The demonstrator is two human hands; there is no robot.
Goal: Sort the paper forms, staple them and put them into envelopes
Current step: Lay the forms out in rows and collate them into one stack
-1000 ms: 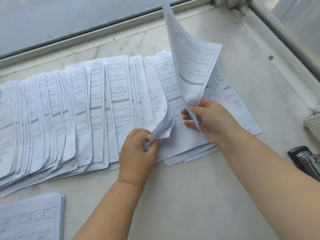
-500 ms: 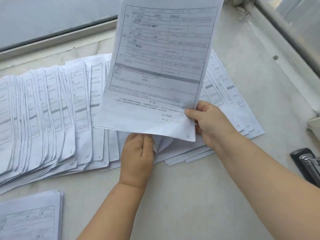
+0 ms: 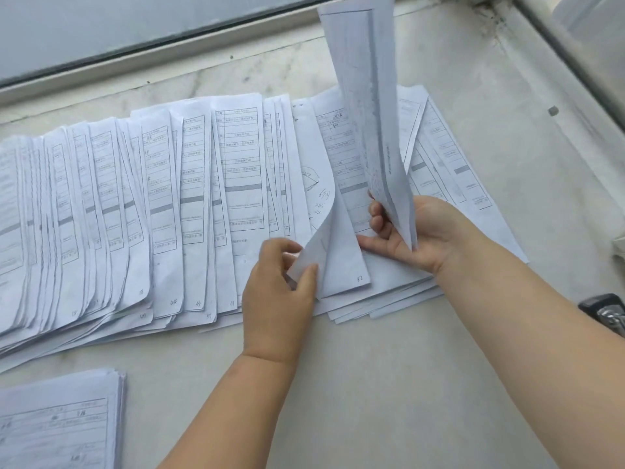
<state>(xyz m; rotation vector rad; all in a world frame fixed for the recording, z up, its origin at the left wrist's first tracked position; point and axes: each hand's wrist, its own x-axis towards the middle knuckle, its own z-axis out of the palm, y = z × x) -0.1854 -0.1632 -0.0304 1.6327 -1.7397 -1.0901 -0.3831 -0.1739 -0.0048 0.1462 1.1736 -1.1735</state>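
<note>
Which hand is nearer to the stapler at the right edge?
The right. The right hand holds a raised form left of the stapler; the left hand pinches a curled sheet farther left.

The stapler (image 3: 605,311) was cut off by the right frame edge. The separate stack (image 3: 61,421) at the surface's near-left corner was cropped. Form text was too small to read. The raised sheet (image 3: 368,106) ran past the top edge, hiding forms behind it.

pale marble sill (image 3: 389,384) | window frame (image 3: 162,52) behind | second window (image 3: 575,45) right | daylight
</note>
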